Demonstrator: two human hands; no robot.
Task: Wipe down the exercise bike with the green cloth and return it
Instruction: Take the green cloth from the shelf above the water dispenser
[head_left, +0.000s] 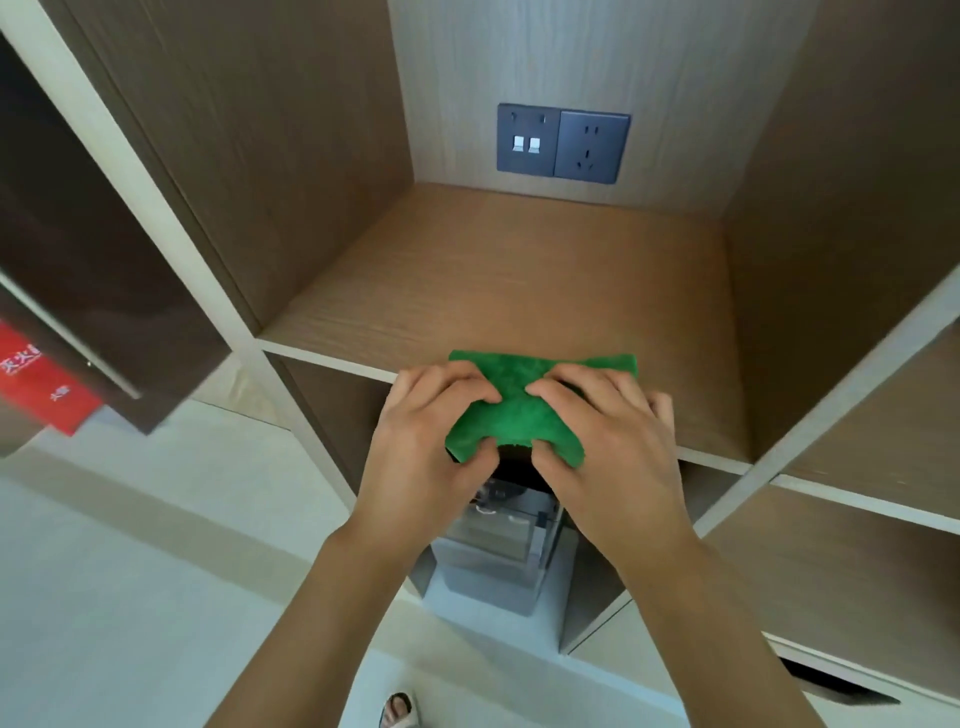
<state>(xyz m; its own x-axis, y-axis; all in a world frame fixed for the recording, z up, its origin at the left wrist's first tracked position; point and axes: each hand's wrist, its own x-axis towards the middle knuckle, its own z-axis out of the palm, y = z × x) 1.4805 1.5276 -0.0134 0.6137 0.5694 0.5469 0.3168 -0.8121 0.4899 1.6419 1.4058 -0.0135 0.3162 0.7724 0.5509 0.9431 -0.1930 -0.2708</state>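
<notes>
A folded green cloth (514, 410) lies at the front edge of a wooden shelf (519, 280), partly overhanging it. My left hand (426, 447) pinches the cloth's left side between thumb and fingers. My right hand (613, 452) grips its right side the same way. The exercise bike is not in view.
The shelf is an open cubby with brown side walls and a dark switch-and-socket plate (563, 143) on its back wall. A clear-and-grey appliance (493, 551) stands in the cubby below. A dark open cabinet door (78, 291) and a red item (41, 384) hang at the left. More shelves (872, 499) lie right.
</notes>
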